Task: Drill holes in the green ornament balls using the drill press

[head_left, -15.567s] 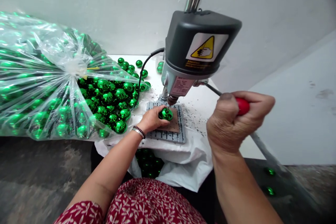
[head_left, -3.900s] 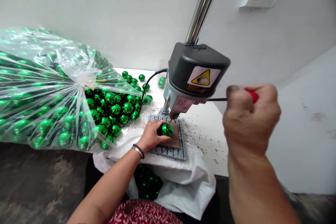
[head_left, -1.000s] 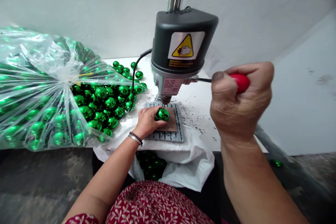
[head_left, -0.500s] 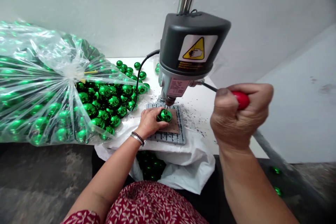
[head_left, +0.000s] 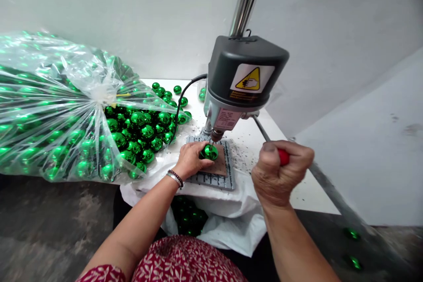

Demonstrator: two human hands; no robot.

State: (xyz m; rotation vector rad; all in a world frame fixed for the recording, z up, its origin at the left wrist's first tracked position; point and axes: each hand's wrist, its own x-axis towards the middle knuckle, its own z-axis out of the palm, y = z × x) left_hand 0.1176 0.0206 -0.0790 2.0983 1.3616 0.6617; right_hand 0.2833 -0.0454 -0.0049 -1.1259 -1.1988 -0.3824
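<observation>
My left hand [head_left: 191, 159] grips a shiny green bauble [head_left: 209, 153] between thumb and fingers, resting it on a brown board [head_left: 218, 166]. The board lies on the grey slotted base [head_left: 229, 181] of a bench drill press [head_left: 246, 70]. Directly over the bauble is the chuck [head_left: 216, 135] with a thin bit, its tip at the bauble's top; whether it has entered I cannot tell. Wrapped around the red knob [head_left: 284, 157] of the feed lever [head_left: 261, 128] is my right hand [head_left: 279, 172], closed, to the right of the drill head.
A large clear plastic bag [head_left: 49, 119] full of green baubles fills the left side. Several loose baubles [head_left: 183, 101] lie behind the black cable [head_left: 181, 101]. Dark shavings litter the white table [head_left: 261, 150]. Below its front edge, a white sack [head_left: 228, 224] holds more baubles.
My right hand has swung the lever downward and closer to the drill. The left hand still holds the bauble beneath the bit. The whole view has shifted slightly.
</observation>
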